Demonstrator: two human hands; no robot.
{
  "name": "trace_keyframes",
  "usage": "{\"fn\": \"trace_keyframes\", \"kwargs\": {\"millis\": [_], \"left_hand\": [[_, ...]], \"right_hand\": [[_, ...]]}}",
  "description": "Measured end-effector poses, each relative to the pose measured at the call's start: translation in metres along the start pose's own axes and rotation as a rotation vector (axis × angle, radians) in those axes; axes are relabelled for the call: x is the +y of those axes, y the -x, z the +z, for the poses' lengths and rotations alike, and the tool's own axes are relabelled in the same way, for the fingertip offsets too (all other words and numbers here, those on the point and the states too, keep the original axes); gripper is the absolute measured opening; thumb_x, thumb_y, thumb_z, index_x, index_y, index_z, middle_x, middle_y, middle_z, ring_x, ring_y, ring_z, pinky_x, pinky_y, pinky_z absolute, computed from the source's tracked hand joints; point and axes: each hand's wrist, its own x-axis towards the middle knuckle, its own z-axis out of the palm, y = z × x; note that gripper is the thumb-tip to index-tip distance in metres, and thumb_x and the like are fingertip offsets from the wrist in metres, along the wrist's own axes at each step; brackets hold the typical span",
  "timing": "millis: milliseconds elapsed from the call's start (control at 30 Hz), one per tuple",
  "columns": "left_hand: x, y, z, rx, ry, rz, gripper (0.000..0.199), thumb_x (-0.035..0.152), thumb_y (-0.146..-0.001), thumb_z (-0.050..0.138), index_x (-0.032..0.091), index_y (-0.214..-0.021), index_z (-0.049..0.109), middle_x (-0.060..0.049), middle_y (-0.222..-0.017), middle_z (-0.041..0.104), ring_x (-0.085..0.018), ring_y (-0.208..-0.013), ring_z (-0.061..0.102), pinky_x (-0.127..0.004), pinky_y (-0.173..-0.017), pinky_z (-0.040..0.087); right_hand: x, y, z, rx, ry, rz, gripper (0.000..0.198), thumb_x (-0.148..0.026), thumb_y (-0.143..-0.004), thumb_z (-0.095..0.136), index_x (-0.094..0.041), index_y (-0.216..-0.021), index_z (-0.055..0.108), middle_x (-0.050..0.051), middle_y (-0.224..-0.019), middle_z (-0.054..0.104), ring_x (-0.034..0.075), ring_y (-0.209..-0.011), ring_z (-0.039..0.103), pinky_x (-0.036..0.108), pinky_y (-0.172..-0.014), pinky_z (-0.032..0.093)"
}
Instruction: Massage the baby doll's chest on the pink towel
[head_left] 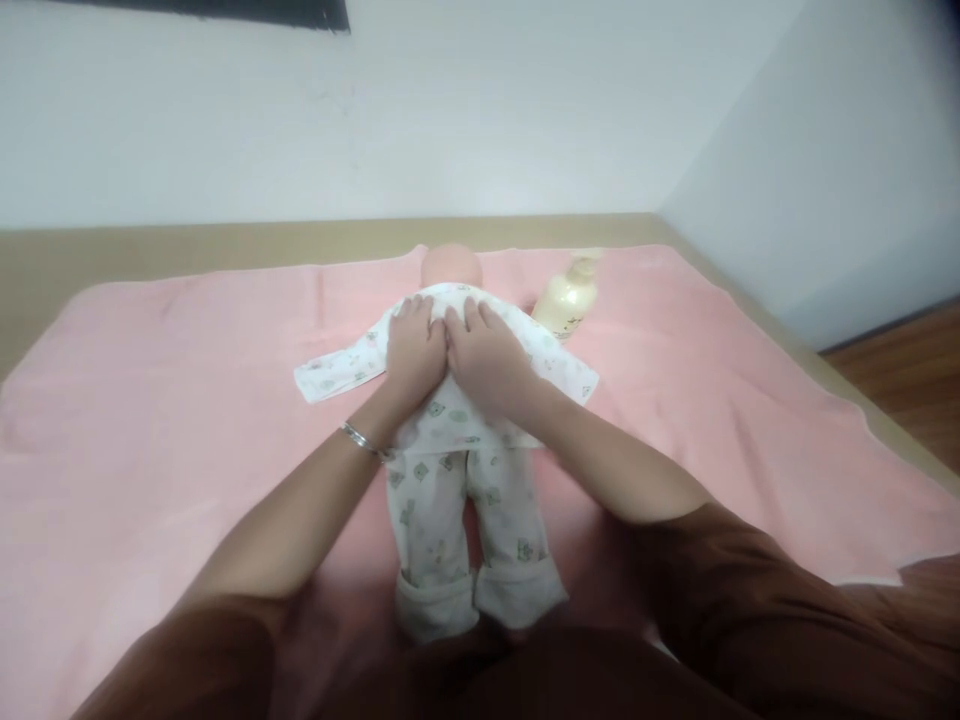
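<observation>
A baby doll (pixel 451 265) lies on a pink blanket, its bald head away from me and no face showing. It wears a white printed top (pixel 450 425) with long sleeves spread to both sides, and matching trousers (pixel 435 510) with turned-up cuffs. My left hand (pixel 415 345) rests flat on the upper part of the top, fingers stretched towards the head. Beside it, my right hand (pixel 487 350) lies flat on the same cloth, and the two thumbs meet in the middle. Neither hand grips anything. A silver bracelet (pixel 363 440) circles my left wrist.
The pink blanket (pixel 187 420) covers most of a tan padded surface (pixel 300 245). A pale yellow bottle (pixel 568 300) leans at the right of the doll's head. White walls (pixel 487 120) stand behind and to the right, with wooden floor (pixel 907 370) beyond the right edge.
</observation>
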Motion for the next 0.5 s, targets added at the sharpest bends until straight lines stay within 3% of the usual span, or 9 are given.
{"fn": "trace_keyframes", "kwargs": {"millis": [200,367,500], "left_hand": [[-0.015,-0.009,-0.003,0.025,0.069,-0.025,0.04,0.024,-0.092,0.04,0.019,-0.122,0.066,-0.011,-0.14,0.062,-0.028,-0.136,0.052,-0.05,-0.124,0.034],[-0.009,-0.006,-0.003,0.016,0.021,0.018,0.043,0.026,-0.091,0.04,0.015,-0.124,0.065,-0.013,-0.138,0.062,-0.029,-0.134,0.053,-0.048,-0.123,0.035],[-0.008,-0.008,-0.004,0.003,0.001,0.01,0.045,0.026,-0.092,0.039,0.013,-0.128,0.063,-0.015,-0.143,0.059,-0.029,-0.137,0.051,-0.049,-0.123,0.035]], "right_hand": [[-0.001,-0.007,0.005,0.012,-0.015,-0.03,0.054,-0.026,-0.103,0.024,-0.008,-0.149,0.046,0.015,-0.161,0.038,0.038,-0.151,0.028,0.056,-0.125,0.024],[0.026,-0.029,0.01,0.017,-0.125,0.102,0.055,-0.029,-0.101,0.03,-0.011,-0.152,0.042,0.012,-0.165,0.031,0.037,-0.152,0.027,0.055,-0.125,0.023],[0.029,-0.031,0.012,0.034,-0.136,0.129,0.056,-0.03,-0.1,0.031,-0.011,-0.151,0.042,0.012,-0.166,0.03,0.035,-0.152,0.029,0.054,-0.125,0.024]]}}
